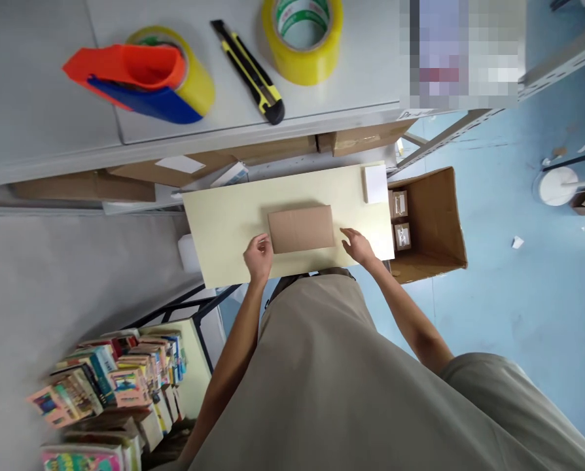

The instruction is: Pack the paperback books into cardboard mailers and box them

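Observation:
A closed brown cardboard box lies flat on the pale yellow tabletop. At its left end is my left hand, with the fingers curled in and close together. Whether anything small is between them I cannot make out. My right hand is just off the box's right end, fingers stretched and apart, holding nothing. A small gap separates it from the cardboard. Near the table's far right corner sits a white stack of paper or cards.
On the grey shelf ahead are a tape dispenser, a utility knife and a yellow tape roll. An open carton with small boxes stands right of the table. Books fill the lower left.

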Tool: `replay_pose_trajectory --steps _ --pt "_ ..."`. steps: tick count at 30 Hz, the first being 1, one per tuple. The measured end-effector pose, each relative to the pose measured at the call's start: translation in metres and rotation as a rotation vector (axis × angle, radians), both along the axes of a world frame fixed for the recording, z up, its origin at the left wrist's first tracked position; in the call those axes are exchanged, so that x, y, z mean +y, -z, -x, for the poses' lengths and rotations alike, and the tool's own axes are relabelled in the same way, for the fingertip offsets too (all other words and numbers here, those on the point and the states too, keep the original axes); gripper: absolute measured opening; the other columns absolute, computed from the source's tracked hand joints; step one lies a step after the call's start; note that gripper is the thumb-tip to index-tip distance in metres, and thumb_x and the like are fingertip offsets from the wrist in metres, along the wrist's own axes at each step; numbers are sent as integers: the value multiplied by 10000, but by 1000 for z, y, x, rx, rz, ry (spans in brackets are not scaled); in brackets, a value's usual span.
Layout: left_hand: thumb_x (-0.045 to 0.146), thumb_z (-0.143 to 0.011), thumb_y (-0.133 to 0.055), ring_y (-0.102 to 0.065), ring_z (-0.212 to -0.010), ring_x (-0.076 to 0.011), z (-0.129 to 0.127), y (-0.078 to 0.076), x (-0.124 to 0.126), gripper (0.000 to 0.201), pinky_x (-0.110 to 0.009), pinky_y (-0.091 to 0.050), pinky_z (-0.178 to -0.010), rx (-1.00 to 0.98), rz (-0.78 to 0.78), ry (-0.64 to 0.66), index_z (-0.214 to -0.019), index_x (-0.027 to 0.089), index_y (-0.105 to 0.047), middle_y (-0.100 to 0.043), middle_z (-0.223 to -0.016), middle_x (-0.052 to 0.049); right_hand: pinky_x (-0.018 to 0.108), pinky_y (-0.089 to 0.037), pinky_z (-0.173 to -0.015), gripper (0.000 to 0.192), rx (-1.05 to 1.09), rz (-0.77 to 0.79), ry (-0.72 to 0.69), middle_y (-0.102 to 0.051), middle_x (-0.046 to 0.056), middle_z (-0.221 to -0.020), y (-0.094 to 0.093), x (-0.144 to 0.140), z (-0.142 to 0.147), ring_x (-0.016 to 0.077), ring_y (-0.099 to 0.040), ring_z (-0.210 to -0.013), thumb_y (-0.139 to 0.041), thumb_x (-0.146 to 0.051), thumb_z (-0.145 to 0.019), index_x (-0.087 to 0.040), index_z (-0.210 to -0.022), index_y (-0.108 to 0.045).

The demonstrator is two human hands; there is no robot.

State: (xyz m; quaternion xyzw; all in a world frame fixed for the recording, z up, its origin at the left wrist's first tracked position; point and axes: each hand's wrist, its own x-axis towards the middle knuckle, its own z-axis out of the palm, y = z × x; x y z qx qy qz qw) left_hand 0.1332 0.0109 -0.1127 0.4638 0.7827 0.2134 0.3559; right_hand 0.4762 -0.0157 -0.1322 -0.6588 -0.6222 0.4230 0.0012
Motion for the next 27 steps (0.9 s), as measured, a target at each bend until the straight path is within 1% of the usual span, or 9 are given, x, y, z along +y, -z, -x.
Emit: replay_pose_trajectory --steps 1,3,6,9,12,15,18,21,27 --pt "268 -1005 -597 -852 -1093 -272 -5 -5 2 256 -445 -675 -1090 45 -42 -26 -1141 204 -804 -879 -1214 -135 547 -607 -1288 567 -38 -31 8 -707 215 -1660 0 7 -12 358 -704 -1509 -534 -152 -1111 -116 -1662 -661" --pt "262 -987 -627 -851 -1020 -247 -21 -15 9 217 -396 -691 -1020 73 -108 -7 -1089 214 -812 -882 -1140 -102 556 -591 -1317 549 -106 -104 35 -691 223 -1678 0 29 -41 364 -670 -1554 -512 -174 -1142 -105 -1666 -662" --pt "284 -964 -699 -848 -959 -237 -55 -27 22 146 -376 -693 -984 38 -143 94 -1016 233 -826 -879 -1030 -63 627 -555 -1350 572 -183 -193 26 -637 225 -1737 4 76 -87 399 -607 -1614 -545 -175 -1132 -116 -1693 -640" --pt "311 -973 -734 -840 -936 -241 -98 -33 35 114 -376 -689 -963 -14 -150 211 -961 241 -823 -872 -974 -53 709 -499 -1372 643 -234 -233 -64 -538 205 -1830 14 128 -122 445 -514 -1683 -623 -214 -1104 -140 -1741 -584" --pt "301 -992 -729 -821 -914 -228 -139 -36 45 124 -356 -677 -931 -73 -192 312 -912 237 -797 -852 -942 -53 721 -435 -1404 701 -253 -214 -143 -479 213 -1869 26 172 -140 461 -458 -1717 -681 -288 -1103 -144 -1774 -538" --pt "250 -997 -716 -809 -904 -216 -168 -36 51 114 -344 -671 -924 -101 -197 383 -909 229 -786 -845 -941 -52 712 -417 -1402 758 -260 -174 -193 -455 226 -1878 38 201 -144 451 -425 -1732 -728 -356 -1106 -151 -1799 -499" --pt "163 -984 -678 -822 -973 -217 -181 -36 55 141 -351 -673 -973 -125 -161 433 -966 223 -804 -873 -1041 -63 687 -432 -1379 697 -260 -152 -229 -521 228 -1823 45 214 -143 425 -463 -1693 -730 -382 -1119 -165 -1757 -552" --pt "114 -979 -639 -825 -998 -216 -183 -34 55 215 -356 -675 -994 -131 -121 444 -1027 222 -819 -880 -1105 -70 671 -454 -1349 581 -246 -174 -244 -622 227 -1721 45 214 -142 415 -543 -1610 -680 -394 -1144 -170 -1679 -638" --pt "116 -1031 -605 -837 -1033 -228 -183 -28 51 260 -375 -671 -1027 -153 -54 436 -1122 221 -825 -885 -1178 -85 706 -502 -1257 474 -230 -317 -155 -711 228 -1592 27 193 -142 443 -646 -1461 -524 -379 -1180 -198 -1580 -702"
